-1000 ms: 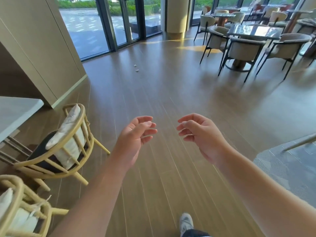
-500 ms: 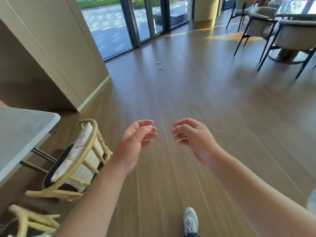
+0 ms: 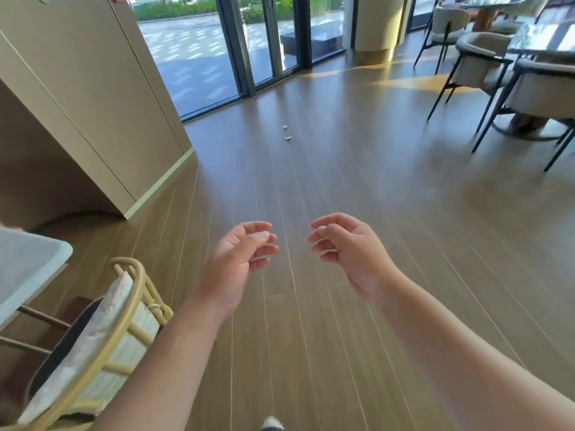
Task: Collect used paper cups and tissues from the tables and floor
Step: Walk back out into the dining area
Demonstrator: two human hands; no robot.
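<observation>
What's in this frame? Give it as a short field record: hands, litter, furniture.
left hand: fingers loosely curled, holds nothing
right hand: fingers loosely curled, holds nothing
litter: two small white scraps on the floor ahead, near the glass doors; too small to tell cup or tissue
near left: wicker chair with pale cushion, beside a white table
far right: grey chairs around a dark table
contact: neither hand touches anything

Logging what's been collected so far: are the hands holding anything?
Empty. The left hand and right hand hang loosely curled above the floor, holding nothing.
</observation>
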